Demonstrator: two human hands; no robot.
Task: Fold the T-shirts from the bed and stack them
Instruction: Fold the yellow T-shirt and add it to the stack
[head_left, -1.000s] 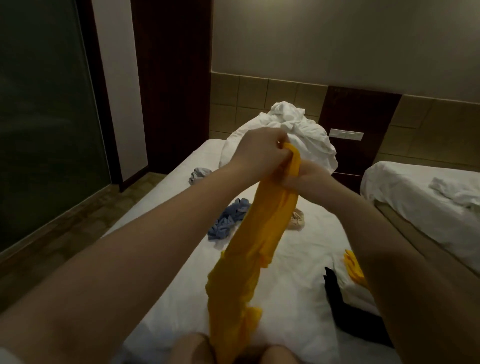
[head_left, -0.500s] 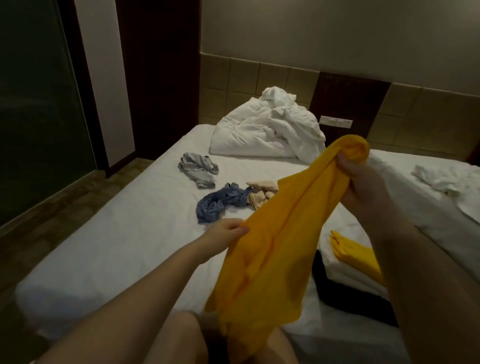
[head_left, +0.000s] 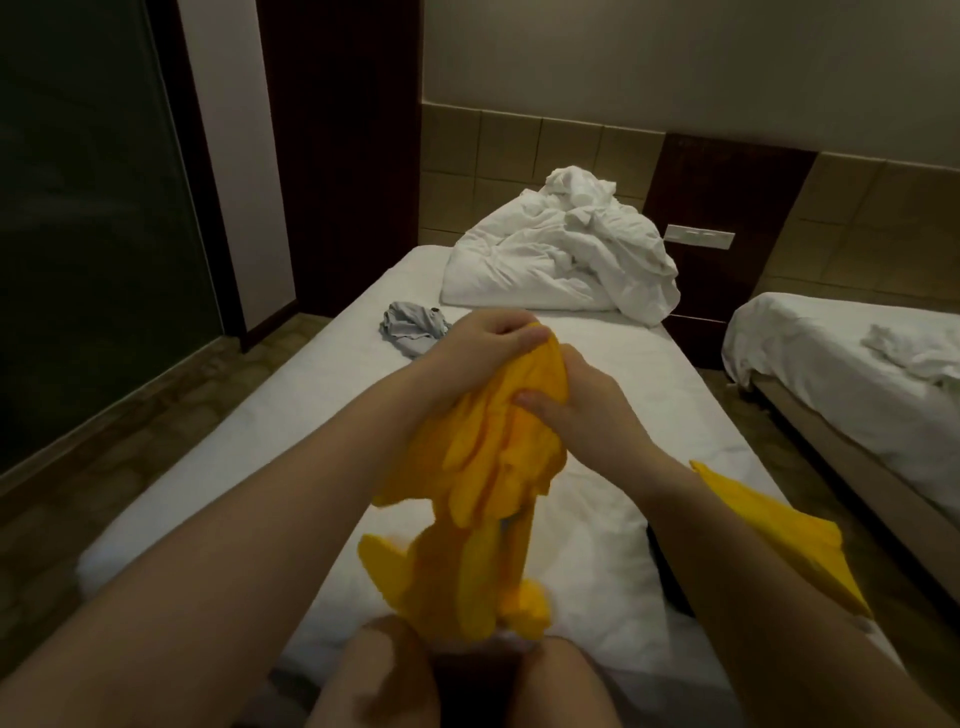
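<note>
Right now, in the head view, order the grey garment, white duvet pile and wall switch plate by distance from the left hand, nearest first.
From the left hand:
1. grey garment, on the bed just left
2. white duvet pile, at the bed's head
3. wall switch plate, on the dark panel

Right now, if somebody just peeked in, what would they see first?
The bright yellow T-shirt, bunched up and hanging in the middle of the view, gripped at its top by the left hand and the right hand. Next, a second yellow garment lies at the right edge of the bed, and a crumpled white duvet is heaped at its far end.
</note>
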